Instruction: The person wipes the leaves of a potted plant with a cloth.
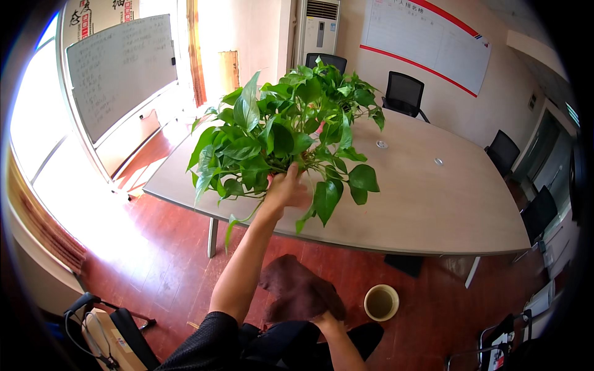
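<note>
My left hand [287, 189] reaches over the near edge of the table [417, 199] and grips the reddish pot [270, 179] of a leafy green pothos plant [246, 148]. Leaves and trailing stems hide most of that pot. Whether its base touches the tabletop cannot be seen. Low in front of my body, my right hand [325, 320] holds a dark brown cloth [301, 292], which drapes over my fingers. Just behind the first plant stands a second potted pothos [341, 86], its reddish pot partly showing between the leaves.
A round bucket [381, 302] holding liquid stands on the reddish wood floor [185, 250], right of my legs. Black mesh chairs [403, 92] line the table's far and right sides. At left are a whiteboard [123, 74] on a stand and a chair bearing a cardboard box [109, 336].
</note>
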Demonstrator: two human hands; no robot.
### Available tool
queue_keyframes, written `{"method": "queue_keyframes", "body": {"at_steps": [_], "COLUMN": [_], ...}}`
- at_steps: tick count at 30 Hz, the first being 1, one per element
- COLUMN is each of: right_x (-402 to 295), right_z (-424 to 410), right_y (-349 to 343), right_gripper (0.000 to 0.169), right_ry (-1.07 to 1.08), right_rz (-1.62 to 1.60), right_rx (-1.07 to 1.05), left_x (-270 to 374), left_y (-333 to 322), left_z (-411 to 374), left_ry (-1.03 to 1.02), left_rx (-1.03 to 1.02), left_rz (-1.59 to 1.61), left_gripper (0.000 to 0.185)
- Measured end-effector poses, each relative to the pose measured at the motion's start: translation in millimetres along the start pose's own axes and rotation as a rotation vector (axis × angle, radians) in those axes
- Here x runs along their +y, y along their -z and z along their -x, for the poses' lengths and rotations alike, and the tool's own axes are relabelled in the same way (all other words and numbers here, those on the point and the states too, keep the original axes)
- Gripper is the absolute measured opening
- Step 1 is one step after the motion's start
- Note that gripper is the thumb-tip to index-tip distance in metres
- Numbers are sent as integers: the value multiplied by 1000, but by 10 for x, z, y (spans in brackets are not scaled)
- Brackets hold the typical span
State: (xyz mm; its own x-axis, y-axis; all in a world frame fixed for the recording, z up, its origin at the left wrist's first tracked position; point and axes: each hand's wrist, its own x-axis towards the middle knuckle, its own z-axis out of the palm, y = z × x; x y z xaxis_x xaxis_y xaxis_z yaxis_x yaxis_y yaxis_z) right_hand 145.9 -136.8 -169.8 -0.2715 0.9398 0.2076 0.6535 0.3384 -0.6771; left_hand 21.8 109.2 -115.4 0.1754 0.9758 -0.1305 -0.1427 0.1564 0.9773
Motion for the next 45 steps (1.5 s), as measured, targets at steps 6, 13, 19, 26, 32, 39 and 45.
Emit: {"method": "queue_keyframes", "body": {"at_steps": [6, 13, 19, 26, 32, 39, 45], "right_x": [32, -114, -252, -90, 203, 107, 206], "right_z": [164, -22, -556, -1265, -1653, -1887, -1837], "right_y": [-29, 311, 647, 604, 430, 468, 301], "right_gripper": [28, 37, 48, 33, 31, 32, 34], "right_ry": [-58, -115, -285, 192, 388, 371, 551], "right_rz": [16, 194, -227, 466, 257, 419, 392], "right_rx": [-52, -21, 74, 275, 461, 279, 498], "left_x": [95, -257, -419, -523, -498, -624, -278], "left_y": [-176, -145, -157, 24, 52, 175, 149], "left_z": [-148, -277, -69, -36, 105, -49, 256], "left_ry": [122, 118, -127, -132, -144, -98, -56], "left_rx": [-26, 23, 38, 16, -33, -138, -285], "left_rz": [383, 596, 379, 417, 418, 701, 765], "left_gripper": [53, 39, 38, 35, 33, 38, 69]}}
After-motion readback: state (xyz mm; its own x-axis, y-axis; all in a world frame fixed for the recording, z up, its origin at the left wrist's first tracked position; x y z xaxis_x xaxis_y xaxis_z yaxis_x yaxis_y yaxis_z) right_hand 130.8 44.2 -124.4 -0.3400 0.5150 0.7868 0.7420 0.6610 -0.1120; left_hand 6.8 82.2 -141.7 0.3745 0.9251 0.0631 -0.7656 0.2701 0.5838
